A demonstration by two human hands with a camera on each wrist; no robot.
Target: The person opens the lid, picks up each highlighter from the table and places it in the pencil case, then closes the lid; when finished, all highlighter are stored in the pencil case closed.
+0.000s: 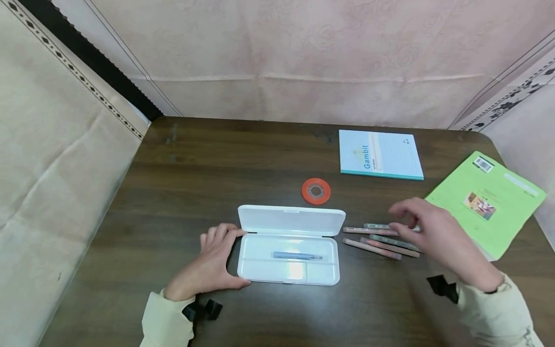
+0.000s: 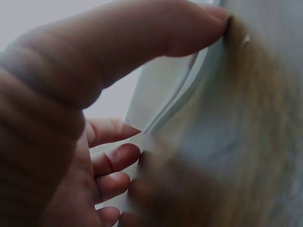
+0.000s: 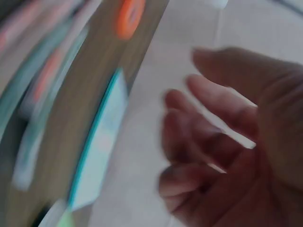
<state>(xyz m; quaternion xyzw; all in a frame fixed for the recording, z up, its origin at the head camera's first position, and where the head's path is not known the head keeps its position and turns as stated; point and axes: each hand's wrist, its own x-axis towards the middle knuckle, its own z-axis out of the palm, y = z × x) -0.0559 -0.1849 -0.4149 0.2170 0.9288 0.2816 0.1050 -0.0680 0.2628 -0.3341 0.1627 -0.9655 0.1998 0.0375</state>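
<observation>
A translucent white pencil case (image 1: 288,274) lies with its lid (image 1: 291,220) raised in the head view. One blue pen (image 1: 295,256) rests in its tray. My left hand (image 1: 212,265) holds the case's left end, thumb at the near corner and index finger by the hinge. In the left wrist view the thumb (image 2: 156,28) lies along the case's edge. My right hand (image 1: 438,236) hovers over the right ends of several pink and grey-green pens (image 1: 381,241), holding nothing. Its fingers are loosely bent in the right wrist view, where the pens are blurred.
An orange roll of tape (image 1: 316,191) lies behind the case. Farther back is a light-blue notebook (image 1: 381,154). At the right, a green book (image 1: 490,202) reaches under the right forearm's side. Pale patterned cloth (image 1: 303,58) hangs around the dark wooden table (image 1: 208,178).
</observation>
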